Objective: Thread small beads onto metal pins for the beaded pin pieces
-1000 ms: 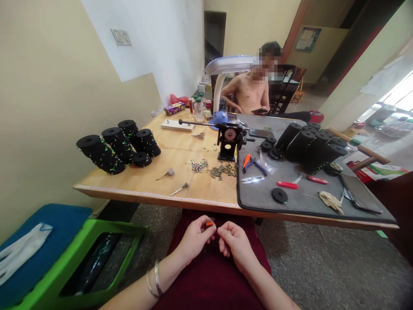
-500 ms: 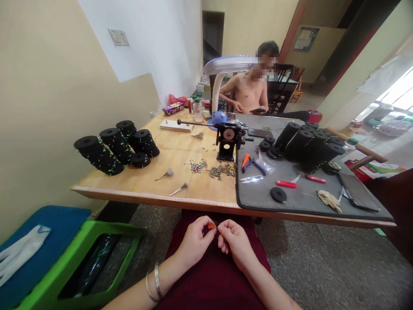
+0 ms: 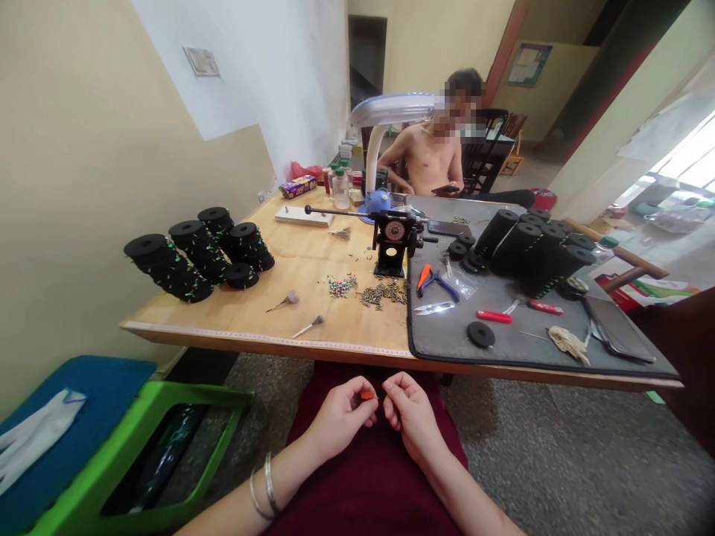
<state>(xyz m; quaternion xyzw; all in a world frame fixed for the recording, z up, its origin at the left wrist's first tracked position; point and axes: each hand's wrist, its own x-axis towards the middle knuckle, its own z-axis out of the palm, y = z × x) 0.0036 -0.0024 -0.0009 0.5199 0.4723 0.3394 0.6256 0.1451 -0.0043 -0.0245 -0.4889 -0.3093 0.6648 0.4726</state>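
Note:
Over my lap, in front of the table edge, my left hand [image 3: 347, 417] pinches a small orange piece [image 3: 367, 396] between thumb and fingers. Its exact kind is too small to make out. Just to the right, my right hand [image 3: 409, 411] is closed with thumb and forefinger pressed together; whatever is in that pinch is hidden. A narrow gap separates the two hands. Beyond them on the wooden table [image 3: 223, 327] lie small multicoloured beads [image 3: 342, 286] and a heap of small dark metallic pieces [image 3: 383, 295]. Behind these stands a black hand-cranked device [image 3: 391, 242].
Stacks of black foam spools [image 3: 190, 249] stand at the left, more black rolls [image 3: 522, 242] at the right. Pliers [image 3: 439, 283], snips [image 3: 434, 307] and red-handled tools [image 3: 494, 317] lie on the grey mat [image 3: 447, 339]. A lamp [image 3: 396, 109] rises behind; a person [image 3: 433, 156] sits beyond.
My right hand has drawn slightly away from my left, opening a small gap between the fingertips. The orange piece stays in my left hand. The seated person's arm has shifted.

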